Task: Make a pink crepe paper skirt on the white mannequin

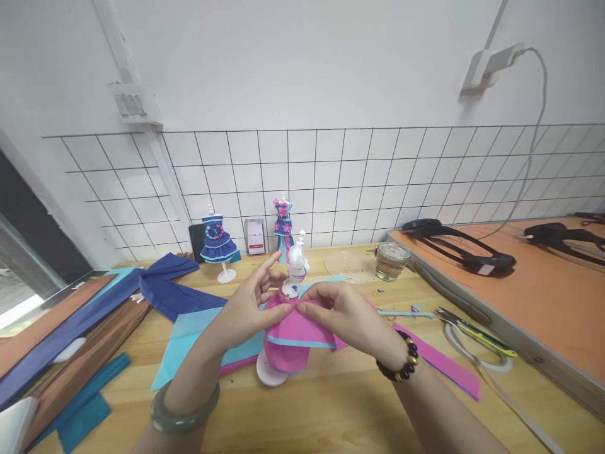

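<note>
While two dressed mannequins (216, 243) are standing left of the frame's centre, the left hand (249, 308), fingers half spread, is pressing its thumb on one pink skirt (302, 331), though whether those fingers are gripping anything is unclear. Just below centre, the skirt is circling one white mannequin (297, 260), and the right hand (346, 310) is pinching the cloth narrowly near the waist, one glass (391, 263) standing farther right.

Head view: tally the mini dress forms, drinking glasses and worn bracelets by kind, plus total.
Mini dress forms: 3 (left form, back form, front form)
Drinking glasses: 1 (glass)
Worn bracelets: 2 (green bangle, dark beaded bracelet)
Total: 6
</note>
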Action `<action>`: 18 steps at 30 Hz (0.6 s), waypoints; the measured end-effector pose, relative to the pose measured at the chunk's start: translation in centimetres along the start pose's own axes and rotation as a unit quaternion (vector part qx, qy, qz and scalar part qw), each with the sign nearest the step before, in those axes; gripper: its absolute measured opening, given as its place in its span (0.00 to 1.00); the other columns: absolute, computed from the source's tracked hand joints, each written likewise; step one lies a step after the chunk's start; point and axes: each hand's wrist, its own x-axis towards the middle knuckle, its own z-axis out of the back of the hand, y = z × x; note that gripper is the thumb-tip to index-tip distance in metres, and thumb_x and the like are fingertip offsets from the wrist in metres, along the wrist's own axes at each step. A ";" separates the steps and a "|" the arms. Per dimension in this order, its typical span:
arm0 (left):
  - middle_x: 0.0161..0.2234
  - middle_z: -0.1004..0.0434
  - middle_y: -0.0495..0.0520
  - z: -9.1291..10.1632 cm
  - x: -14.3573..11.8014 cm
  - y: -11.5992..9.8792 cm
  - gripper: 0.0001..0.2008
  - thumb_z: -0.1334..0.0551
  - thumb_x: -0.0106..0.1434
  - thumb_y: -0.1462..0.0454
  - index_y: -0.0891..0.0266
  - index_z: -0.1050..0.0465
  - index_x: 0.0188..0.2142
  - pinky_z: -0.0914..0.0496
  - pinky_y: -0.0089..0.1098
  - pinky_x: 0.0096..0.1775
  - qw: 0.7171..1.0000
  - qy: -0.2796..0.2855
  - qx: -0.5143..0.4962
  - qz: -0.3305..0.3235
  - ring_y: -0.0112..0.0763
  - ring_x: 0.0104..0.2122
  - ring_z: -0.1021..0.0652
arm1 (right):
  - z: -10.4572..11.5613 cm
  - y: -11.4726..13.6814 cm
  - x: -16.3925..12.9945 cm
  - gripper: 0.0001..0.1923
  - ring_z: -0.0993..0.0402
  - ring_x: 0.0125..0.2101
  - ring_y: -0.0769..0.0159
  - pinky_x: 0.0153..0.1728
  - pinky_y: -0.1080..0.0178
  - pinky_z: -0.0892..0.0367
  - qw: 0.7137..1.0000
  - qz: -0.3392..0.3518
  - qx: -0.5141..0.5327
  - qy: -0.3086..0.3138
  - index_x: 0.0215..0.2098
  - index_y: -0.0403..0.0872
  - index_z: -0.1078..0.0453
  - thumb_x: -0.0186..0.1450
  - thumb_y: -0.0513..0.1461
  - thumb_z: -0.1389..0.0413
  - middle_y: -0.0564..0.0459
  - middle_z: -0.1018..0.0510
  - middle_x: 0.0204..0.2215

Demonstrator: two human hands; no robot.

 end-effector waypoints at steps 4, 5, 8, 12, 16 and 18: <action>0.51 0.34 0.57 0.2 0.0 0.1 0.42 0.34 0.55 0.65 0.47 0.55 0.63 0.40 0.43 0.56 1.000 0.004 -0.015 -0.006 0.41 0.56 0.35 | 0.4 0.1 -0.2 0.12 0.32 0.27 0.69 0.26 0.67 0.38 0.998 0.060 0.021 0.030 0.33 0.44 0.26 0.65 0.42 0.49 0.51 0.23 0.28; 0.51 0.34 0.57 0.3 0.0 0.2 0.42 0.33 0.55 0.65 0.48 0.54 0.63 0.40 0.44 0.56 1.000 0.005 -0.019 -0.007 0.41 0.56 0.35 | 0.4 0.1 -0.2 0.12 0.31 0.28 0.68 0.27 0.67 0.37 0.997 0.071 0.027 0.034 0.34 0.45 0.26 0.65 0.42 0.49 0.51 0.23 0.29; 0.51 0.33 0.57 0.5 0.1 0.4 0.43 0.32 0.53 0.65 0.48 0.53 0.63 0.41 0.45 0.57 0.999 0.007 -0.030 -0.012 0.43 0.56 0.35 | 0.5 -0.1 -0.2 0.11 0.30 0.29 0.67 0.29 0.65 0.36 0.996 0.078 0.032 0.029 0.34 0.45 0.26 0.64 0.41 0.48 0.51 0.22 0.31; 0.51 0.33 0.56 0.6 0.1 0.6 0.44 0.31 0.52 0.66 0.47 0.53 0.63 0.40 0.44 0.56 0.999 0.009 -0.034 -0.015 0.42 0.55 0.34 | 0.5 -0.1 -0.3 0.09 0.29 0.29 0.66 0.30 0.64 0.35 0.997 0.070 0.022 0.017 0.33 0.45 0.25 0.63 0.40 0.47 0.51 0.22 0.30; 0.50 0.32 0.57 0.6 0.1 0.6 0.45 0.31 0.52 0.66 0.48 0.53 0.63 0.40 0.45 0.56 0.999 0.009 -0.040 -0.017 0.43 0.56 0.35 | 0.5 0.0 -0.4 0.08 0.29 0.30 0.67 0.30 0.65 0.35 0.995 0.088 0.030 0.022 0.33 0.46 0.25 0.63 0.39 0.46 0.52 0.21 0.30; 0.50 0.33 0.57 0.5 0.1 0.5 0.45 0.31 0.52 0.67 0.48 0.53 0.63 0.40 0.46 0.56 0.999 0.008 -0.040 -0.017 0.44 0.56 0.35 | 0.4 0.0 -0.3 0.08 0.29 0.29 0.68 0.28 0.66 0.35 0.995 0.086 0.041 0.019 0.33 0.46 0.25 0.63 0.39 0.46 0.52 0.22 0.30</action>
